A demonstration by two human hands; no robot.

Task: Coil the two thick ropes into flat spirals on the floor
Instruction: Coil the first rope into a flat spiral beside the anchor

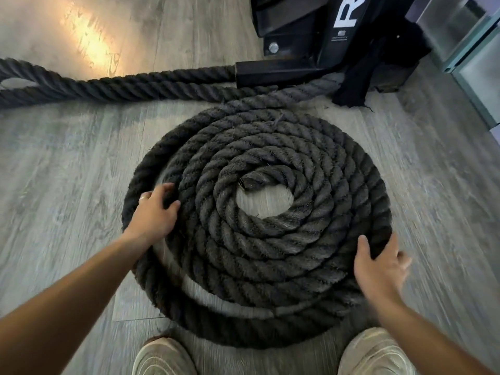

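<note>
A thick dark rope lies wound in a flat spiral (257,234) of several turns on the grey wood floor, its cut end (247,182) at the centre. The outermost turn sits loose, with a gap on the left and near side. My left hand (154,212) rests on the spiral's left edge, fingers curled over the outer turns. My right hand (378,266) presses against the outer turn at the right, fingers spread. A second rope (108,87) runs straight along the floor behind the spiral, looping back on itself at the far left.
A black metal rack base (311,50) with a bolt stands behind the spiral, both ropes leading to it. Black cloth (359,85) hangs at its foot. Glass panels (476,63) are at the right. My two light shoes (162,358) are just below the spiral.
</note>
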